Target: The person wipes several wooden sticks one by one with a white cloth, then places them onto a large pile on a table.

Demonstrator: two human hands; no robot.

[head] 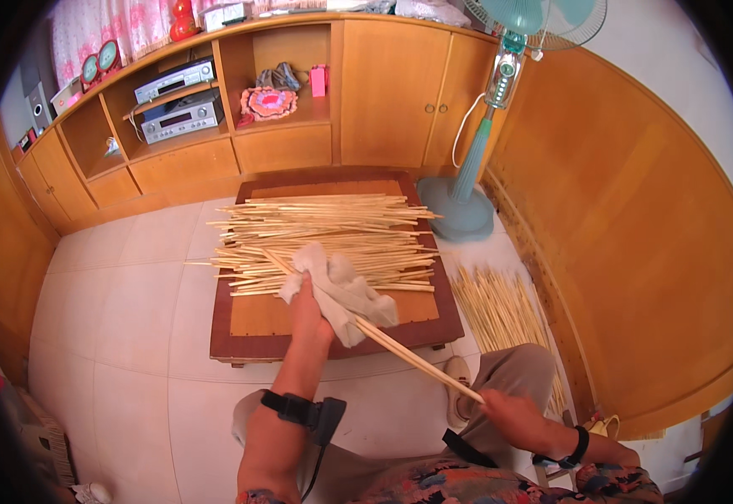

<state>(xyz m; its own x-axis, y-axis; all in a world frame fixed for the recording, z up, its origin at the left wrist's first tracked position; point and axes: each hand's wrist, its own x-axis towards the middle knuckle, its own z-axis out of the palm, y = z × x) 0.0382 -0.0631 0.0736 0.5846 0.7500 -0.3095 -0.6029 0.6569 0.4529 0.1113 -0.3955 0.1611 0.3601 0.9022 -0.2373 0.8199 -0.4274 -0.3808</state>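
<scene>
My left hand [310, 309] grips a crumpled off-white cloth [341, 296], which is wrapped around a few thin wooden sticks [417, 359]. The far tips of these sticks poke out of the cloth at the upper left. Their near ends are held in my right hand [511, 412], low on the right beside my knee. Under and beyond the cloth, many loose sticks [322, 217] lie crosswise in rough heaps on a low wooden table [259, 346] with a dark red border. The fingers of my left hand are partly hidden by the cloth.
More sticks [499, 309] lie on the tiled floor right of the table. A standing fan [458, 211] rises behind them, near a wooden panel [625, 233]. Along the back runs a wooden cabinet [392, 94] holding audio units [181, 116]. My knee [521, 368] is close to my right hand.
</scene>
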